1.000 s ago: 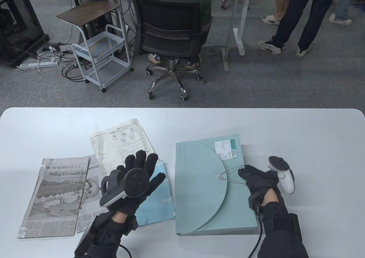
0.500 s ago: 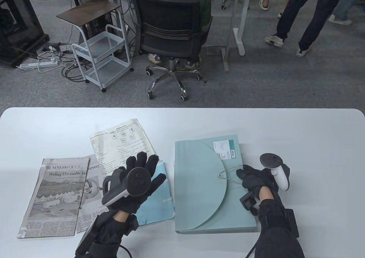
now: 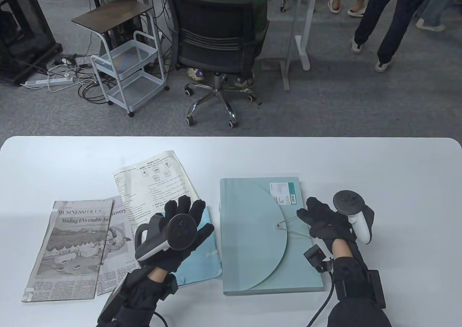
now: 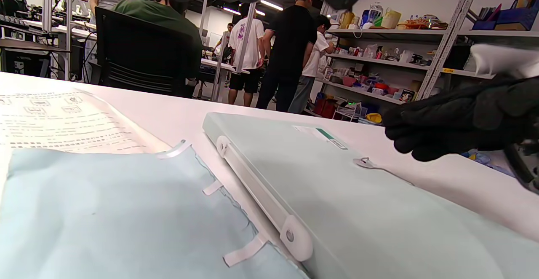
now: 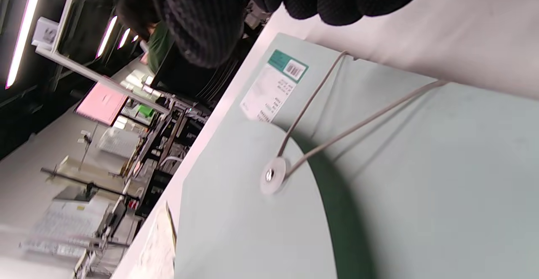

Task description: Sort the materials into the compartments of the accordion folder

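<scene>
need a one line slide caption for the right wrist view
Elastic cord runs taut from the closed accordion folder flap's button up toward the right hand.

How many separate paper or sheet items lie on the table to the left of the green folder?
4: newspaper far left, clipping beside it, printed sheet behind, blue sheet partly under the left hand. More may be hidden.

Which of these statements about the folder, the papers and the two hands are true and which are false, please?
1. The folder has its flap closed. True.
2. The right hand is at the cord by the folder's right edge. True.
3. The left hand grips the newspaper. False: it hovers open over the blue sheet.
4. The blue sheet lies inside the folder. False: it lies on the table, left of the folder.
5. The cord runs from the flap's button. True.
</scene>
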The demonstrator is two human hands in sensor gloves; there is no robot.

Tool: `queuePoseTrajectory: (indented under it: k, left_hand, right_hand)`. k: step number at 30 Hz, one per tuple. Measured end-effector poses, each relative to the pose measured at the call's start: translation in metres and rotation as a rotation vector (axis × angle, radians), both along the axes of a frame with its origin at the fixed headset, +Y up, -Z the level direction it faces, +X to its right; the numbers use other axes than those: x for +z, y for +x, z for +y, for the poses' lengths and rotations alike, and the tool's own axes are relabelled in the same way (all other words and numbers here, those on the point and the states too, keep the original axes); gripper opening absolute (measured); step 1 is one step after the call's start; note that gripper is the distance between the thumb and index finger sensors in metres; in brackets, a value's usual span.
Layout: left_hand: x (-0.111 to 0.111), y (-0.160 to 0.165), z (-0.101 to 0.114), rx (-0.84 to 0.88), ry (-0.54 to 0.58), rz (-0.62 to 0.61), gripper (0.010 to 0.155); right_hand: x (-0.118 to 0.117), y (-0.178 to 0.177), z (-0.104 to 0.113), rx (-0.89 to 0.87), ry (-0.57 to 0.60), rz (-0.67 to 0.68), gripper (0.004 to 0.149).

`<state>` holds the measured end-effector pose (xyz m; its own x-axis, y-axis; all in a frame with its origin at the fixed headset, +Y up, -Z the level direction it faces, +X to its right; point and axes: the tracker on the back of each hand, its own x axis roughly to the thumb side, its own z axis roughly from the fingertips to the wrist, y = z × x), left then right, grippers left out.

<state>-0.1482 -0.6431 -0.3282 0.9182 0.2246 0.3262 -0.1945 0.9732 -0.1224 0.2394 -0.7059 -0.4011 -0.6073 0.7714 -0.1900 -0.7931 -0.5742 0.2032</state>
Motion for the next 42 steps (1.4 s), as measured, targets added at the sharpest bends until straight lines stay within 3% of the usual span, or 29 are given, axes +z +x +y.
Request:
queuePoseTrajectory:
  k: [6,13,20,26,29,35,42]
  left_hand:
    - [0.000,0.022,-0.021,0.034,-0.077,-0.065,0.073]
    - [-0.009,0.071,-0.058,-0.015,-0.296,-0.101,0.078]
    - [-0.019,0.096,-0.093,-0.124,-0.424,-0.135,0.080]
    - [-0.015,0.102,-0.114,-0.171,-0.449,-0.163,0.079]
    - [-0.013,0.102,-0.120,-0.198,-0.430,-0.174,0.078]
    - [-0.009,0.103,-0.128,-0.196,-0.393,-0.168,0.078]
    - [-0.011,0.104,-0.129,-0.197,-0.409,-0.169,0.078]
  right_hand:
    - [0.012,-0.028,-0.006,0.228,-0.054,0.132,0.065]
    - [0.008,-0.049,-0.031,0.438,-0.164,0.176,0.061]
    - [0.007,-0.057,-0.041,0.554,-0.109,0.149,0.050]
    - [0.011,-0.064,-0.046,0.646,-0.037,0.131,0.035]
    - [0.012,-0.065,-0.048,0.622,-0.008,0.139,0.034]
    - [0.014,-0.067,-0.048,0.556,-0.083,0.222,0.034]
    - [0.013,-0.085,-0.049,0.433,-0.084,0.284,0.035]
